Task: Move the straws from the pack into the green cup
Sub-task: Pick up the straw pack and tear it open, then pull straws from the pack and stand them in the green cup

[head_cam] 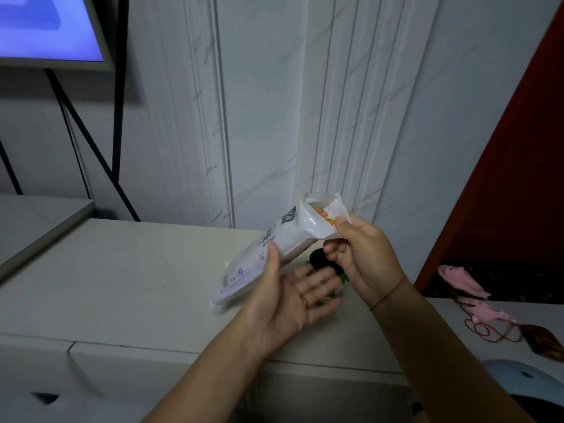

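Note:
A white plastic straw pack [274, 248] hangs tilted above the counter, its open mouth up and to the right. Colourful straw ends [323, 214] show inside the mouth. My right hand [363, 261] pinches the pack's open edge between thumb and forefinger. My left hand [283, 297] is spread palm up beside the pack's lower half, with only the thumb resting against the plastic. The green cup [319, 258] stands on the counter behind both hands. Only its dark opening and a sliver of green wall show.
The pale counter [128, 279] runs along a white panelled wall. A screen on a black stand [55, 29] stands at the far left. At the right lie pink items and a brown hair tie [488, 328], beside a dark red door [518, 148].

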